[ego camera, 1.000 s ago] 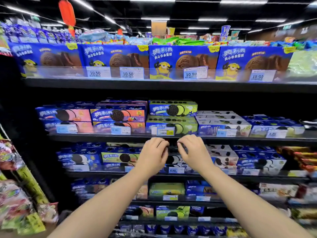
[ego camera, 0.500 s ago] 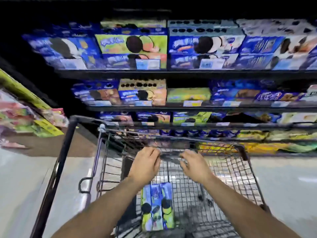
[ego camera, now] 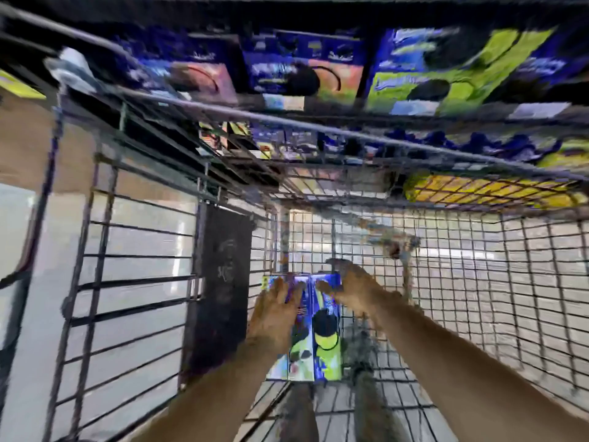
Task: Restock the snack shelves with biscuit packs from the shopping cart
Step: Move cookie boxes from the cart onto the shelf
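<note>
Lying side by side on the wire bottom of the cart [ego camera: 478, 282], long ends pointing away: blue-and-green packs [ego camera: 325, 346], sitting toward the cart's left side. Resting the left hand [ego camera: 275, 314] on the leftmost pack, fingers [ego camera: 280, 290] straight and spread, gripping nothing. Covering the far end of the right pack with the right hand [ego camera: 353, 288], thumb pointing left across the pack top. Being too blurred there to tell whether those fingers are curling round the edge or only touching. Standing just left of the packs, inside the cart: a dark upright panel [ego camera: 223, 282]. Fencing the packs in on all sides: mesh walls, with the rim bar [ego camera: 318, 122] crossing above the hands. Showing beyond the rim: shelves [ego camera: 478, 118] carrying blue and green boxes [ego camera: 424, 81], smeared by blur. Showing through the mesh: pale floor [ego camera: 19, 314].
</note>
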`<state>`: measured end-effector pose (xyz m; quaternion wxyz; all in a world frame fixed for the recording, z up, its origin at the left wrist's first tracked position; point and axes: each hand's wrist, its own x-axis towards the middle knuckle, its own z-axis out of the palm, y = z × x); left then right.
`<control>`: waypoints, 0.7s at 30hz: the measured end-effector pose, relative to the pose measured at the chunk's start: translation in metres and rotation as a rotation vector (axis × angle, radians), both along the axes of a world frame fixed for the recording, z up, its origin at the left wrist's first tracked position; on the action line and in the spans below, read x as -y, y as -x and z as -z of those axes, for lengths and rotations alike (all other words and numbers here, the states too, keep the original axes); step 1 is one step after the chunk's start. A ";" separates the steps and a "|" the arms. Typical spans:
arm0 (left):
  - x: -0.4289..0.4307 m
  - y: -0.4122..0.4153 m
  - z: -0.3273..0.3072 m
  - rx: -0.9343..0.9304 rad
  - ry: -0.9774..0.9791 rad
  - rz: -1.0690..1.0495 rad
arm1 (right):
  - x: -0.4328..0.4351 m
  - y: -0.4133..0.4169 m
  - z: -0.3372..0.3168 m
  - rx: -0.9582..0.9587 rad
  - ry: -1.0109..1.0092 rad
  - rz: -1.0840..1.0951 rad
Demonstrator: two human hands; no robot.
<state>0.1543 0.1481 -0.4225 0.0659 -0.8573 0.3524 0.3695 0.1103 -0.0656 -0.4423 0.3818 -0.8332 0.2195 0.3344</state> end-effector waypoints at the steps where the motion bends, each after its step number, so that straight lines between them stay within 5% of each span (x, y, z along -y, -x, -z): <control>1: -0.002 0.002 0.006 -0.015 -0.016 -0.006 | 0.000 -0.001 0.010 -0.015 -0.059 0.048; 10: -0.006 0.008 0.003 -0.006 0.003 -0.046 | -0.004 -0.001 0.029 -0.038 -0.114 0.167; 18: -0.002 0.009 0.006 -0.001 -0.016 -0.080 | -0.036 0.035 0.019 0.009 -0.513 0.635; 21: -0.003 0.007 0.005 -0.005 -0.009 -0.076 | -0.050 0.060 0.028 0.003 -0.649 0.642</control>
